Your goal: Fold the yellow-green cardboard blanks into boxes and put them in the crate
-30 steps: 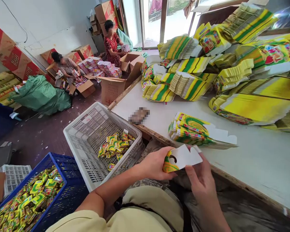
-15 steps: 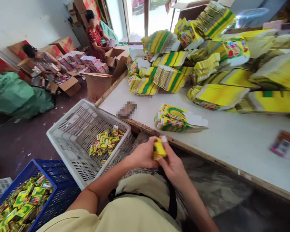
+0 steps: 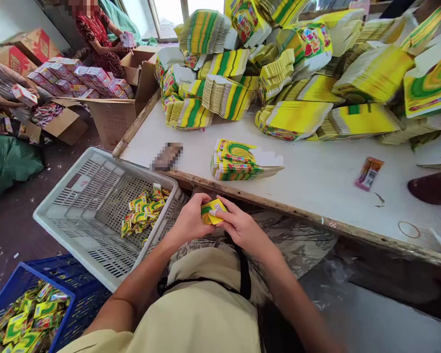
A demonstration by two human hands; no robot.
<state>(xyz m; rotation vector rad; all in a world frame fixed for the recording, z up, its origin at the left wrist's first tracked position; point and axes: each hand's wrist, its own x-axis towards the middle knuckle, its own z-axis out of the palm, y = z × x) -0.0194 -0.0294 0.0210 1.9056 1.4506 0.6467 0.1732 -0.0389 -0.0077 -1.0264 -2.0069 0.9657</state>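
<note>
Between my two hands is a small yellow-and-green carton (image 3: 215, 212) with a barcode, held just off the table's front edge. My left hand (image 3: 189, 218) grips its left side, fingers closed round it. Closed on its right side is my right hand (image 3: 238, 223), the thumb pressed across the printed face. Just beyond, on the white table (image 3: 191, 189), lies a stack of flat yellow cartons (image 3: 237, 159). To the left of my hands a grey plastic crate (image 3: 71, 196) holds a heap of small yellow cartons (image 3: 143, 213).
Bundles of flattened cartons (image 3: 294, 117) are piled along the table's back. A small packet (image 3: 369, 173) and a rubber band (image 3: 408, 229) lie at right. A blue crate (image 3: 71, 299) of filled cartons stands lower left. Two people work beyond, near an open cardboard box (image 3: 110, 117).
The view has swung to the right, so the table and crates sit further left. The carton has turned in my hands, showing its barcode face, and my right thumb now lies across it.
</note>
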